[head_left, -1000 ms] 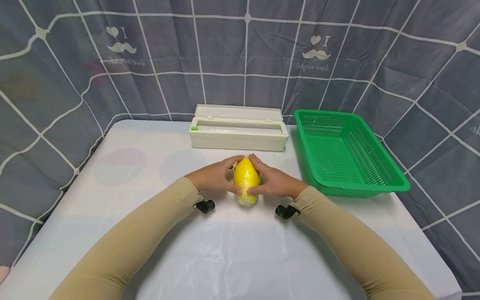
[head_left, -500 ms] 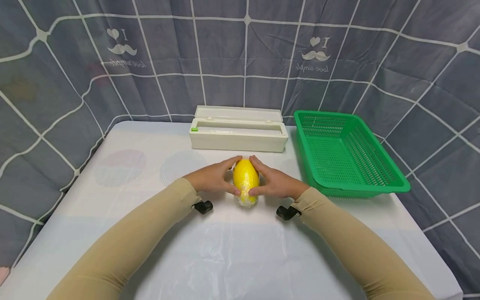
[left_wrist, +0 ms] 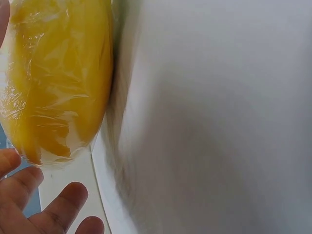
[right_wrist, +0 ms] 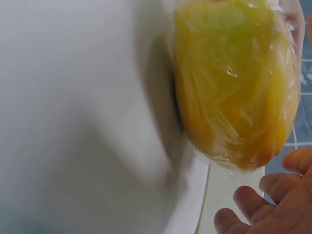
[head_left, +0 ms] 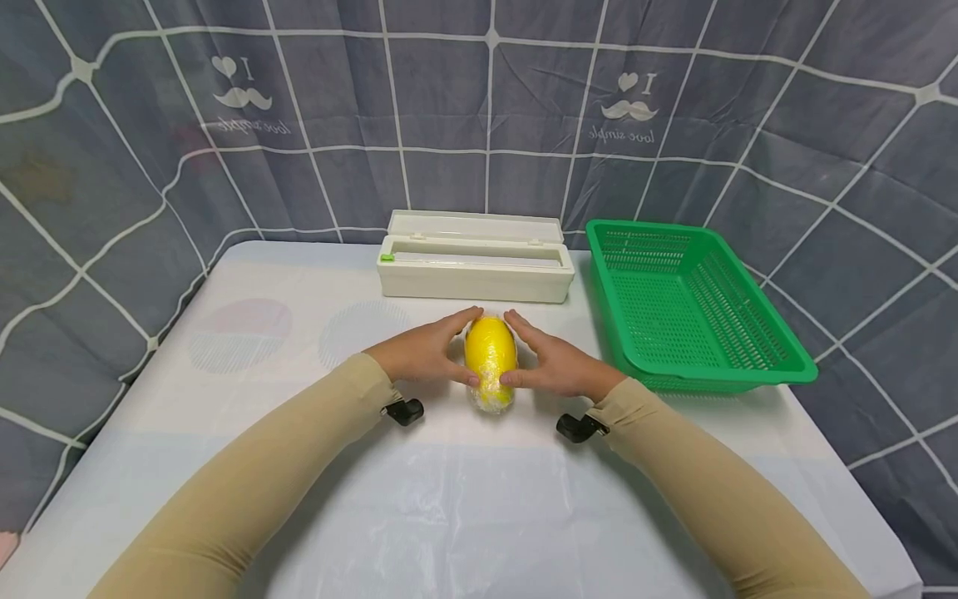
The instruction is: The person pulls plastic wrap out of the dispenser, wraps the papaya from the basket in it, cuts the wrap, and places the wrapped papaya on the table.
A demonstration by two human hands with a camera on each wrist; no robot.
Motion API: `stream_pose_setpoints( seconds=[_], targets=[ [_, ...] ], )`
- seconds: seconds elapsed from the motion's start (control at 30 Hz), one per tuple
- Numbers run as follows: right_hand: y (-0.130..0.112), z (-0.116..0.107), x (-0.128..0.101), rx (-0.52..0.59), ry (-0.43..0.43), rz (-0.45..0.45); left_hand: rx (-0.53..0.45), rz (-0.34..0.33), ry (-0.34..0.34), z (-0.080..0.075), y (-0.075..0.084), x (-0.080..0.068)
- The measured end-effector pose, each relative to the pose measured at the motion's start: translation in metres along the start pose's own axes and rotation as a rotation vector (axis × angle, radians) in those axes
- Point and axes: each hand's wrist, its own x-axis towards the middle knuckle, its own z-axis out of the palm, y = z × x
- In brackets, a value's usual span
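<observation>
A yellow oval fruit [head_left: 491,349] wrapped in clear cling film lies on the table between both hands. Creased film shows over it in the left wrist view [left_wrist: 63,73] and the right wrist view. My left hand [head_left: 430,349] is at its left side, fingers relaxed, thumb by the near end. On the other side my right hand [head_left: 557,362] has its fingers spread, thumb tip overlapping the fruit in the head view. Both wrist views show fingers [right_wrist: 251,200] loosely extended past the fruit's far end, with a gap to it.
Behind the fruit stands a long white cling film dispenser [head_left: 475,283] with its lid raised and a small green slider at its left end. A green plastic basket [head_left: 629,362] sits at the right. White cloth [head_left: 486,516] covers the table, with a grey checked curtain [head_left: 441,100] around it.
My right hand has shifted slightly right, away from the fruit, and its fingertips have parted from it. My left hand has eased slightly left. The fruit stays in place.
</observation>
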Motion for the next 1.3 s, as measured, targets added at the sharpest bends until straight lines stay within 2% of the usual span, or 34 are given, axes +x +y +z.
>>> stream_pose_setpoints(
  seconds=[0.17,0.33,0.47,0.63,0.83,1.03,1.17,1.3],
  targets=[
    [-0.001,0.001,-0.001,-0.015,0.015,-0.008,0.005,-0.006,0.005,0.0,0.001,-0.001],
    [-0.001,0.002,-0.002,-0.02,0.067,0.072,0.001,0.001,0.014,0.0,0.002,-0.003],
    [0.0,0.006,0.0,-0.007,0.027,0.104,0.009,-0.039,0.027,-0.002,0.002,-0.007],
    [-0.004,0.013,0.004,0.024,0.005,0.075,0.012,-0.05,0.035,-0.006,-0.003,-0.012],
    [-0.014,0.019,0.008,0.064,0.066,0.016,0.0,-0.016,0.004,-0.009,-0.01,-0.015],
    [-0.023,0.021,0.011,0.078,0.117,0.022,-0.027,-0.011,-0.066,-0.008,-0.01,-0.017],
    [-0.019,0.023,0.011,0.079,0.08,0.039,-0.019,-0.029,-0.072,-0.011,-0.008,-0.02],
    [-0.014,0.025,0.011,0.07,0.004,0.053,0.025,-0.041,-0.007,-0.01,-0.008,-0.02]
  ],
)
